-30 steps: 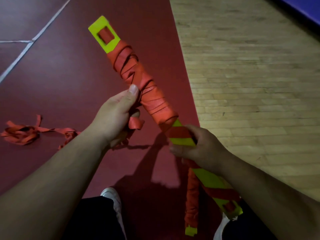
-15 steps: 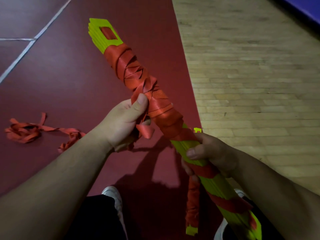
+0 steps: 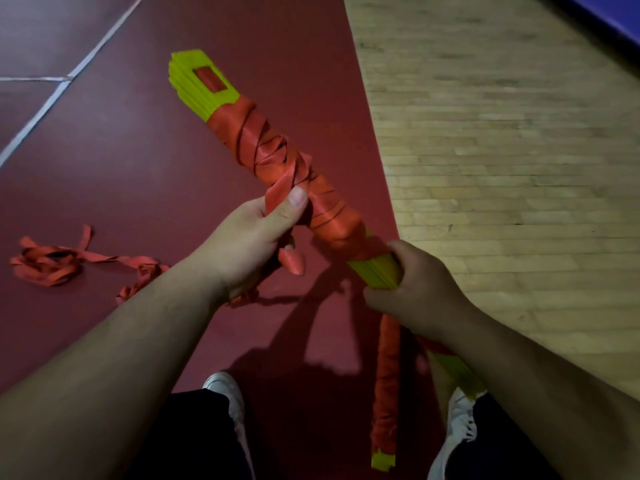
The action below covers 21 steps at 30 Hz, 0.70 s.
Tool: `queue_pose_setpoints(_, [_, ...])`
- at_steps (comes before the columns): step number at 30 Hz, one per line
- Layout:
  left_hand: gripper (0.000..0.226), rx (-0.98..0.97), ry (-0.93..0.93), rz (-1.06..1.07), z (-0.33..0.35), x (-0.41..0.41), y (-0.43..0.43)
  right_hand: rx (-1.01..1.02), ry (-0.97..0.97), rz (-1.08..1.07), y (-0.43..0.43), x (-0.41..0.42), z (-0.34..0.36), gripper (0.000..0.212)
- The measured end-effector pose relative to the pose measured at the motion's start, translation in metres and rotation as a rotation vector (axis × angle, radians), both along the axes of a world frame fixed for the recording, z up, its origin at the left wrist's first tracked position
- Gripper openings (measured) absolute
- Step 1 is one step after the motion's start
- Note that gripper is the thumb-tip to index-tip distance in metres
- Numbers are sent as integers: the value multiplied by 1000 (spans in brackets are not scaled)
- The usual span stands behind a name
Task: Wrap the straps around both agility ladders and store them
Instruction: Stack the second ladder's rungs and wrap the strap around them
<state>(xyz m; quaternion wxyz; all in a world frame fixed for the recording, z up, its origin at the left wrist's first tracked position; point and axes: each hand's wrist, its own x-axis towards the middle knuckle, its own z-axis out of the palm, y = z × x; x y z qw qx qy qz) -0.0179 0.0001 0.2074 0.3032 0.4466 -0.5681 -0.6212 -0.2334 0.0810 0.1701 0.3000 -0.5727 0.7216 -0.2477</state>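
A bundle of yellow-green ladder rungs slants from upper left to lower right, held in the air and wound with orange strap over its upper half. My left hand pinches the strap against the bundle's middle with its thumb. My right hand grips the bare rungs lower down. Loose orange strap trails from my left hand across the floor at left. A second ladder bundle, fully wrapped in orange, lies on the floor between my feet.
Under me is dark red court floor with white lines. Wooden flooring fills the right side, and a blue mat edge shows at top right. My white shoes stand at the bottom.
The bundle has rotated in my hands, so its stacked rung edges face up. My left thumb has slid up along the wrap, pulling the strap round it. My right hand has regripped the rungs.
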Motion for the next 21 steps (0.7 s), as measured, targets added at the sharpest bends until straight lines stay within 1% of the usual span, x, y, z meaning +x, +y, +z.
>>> queue_pose_setpoints(3, [38,-32,14,-19,4,-1,2,14,-27,-27,0,0,0,31])
queue_pose_setpoints(7, [39,-85,12,-46,5,1,0,-3,-104,-60,-1,3,0,28])
queue_pose_setpoints(11, [31,-134,-76,-86,6,3,-2,-5,-141,-75,-2,3,1,28])
queue_pose_setpoints(14, [34,-123,-118,-146,3,3,2,1,-145,-46,0,5,-1,33])
queue_pose_setpoints(17, [35,-87,-93,-153,3,2,5,-3,-142,-36,-1,6,0,35])
queue_pose_setpoints(21, [36,-64,-3,-133,1,1,2,-6,-130,-26,-4,5,2,32])
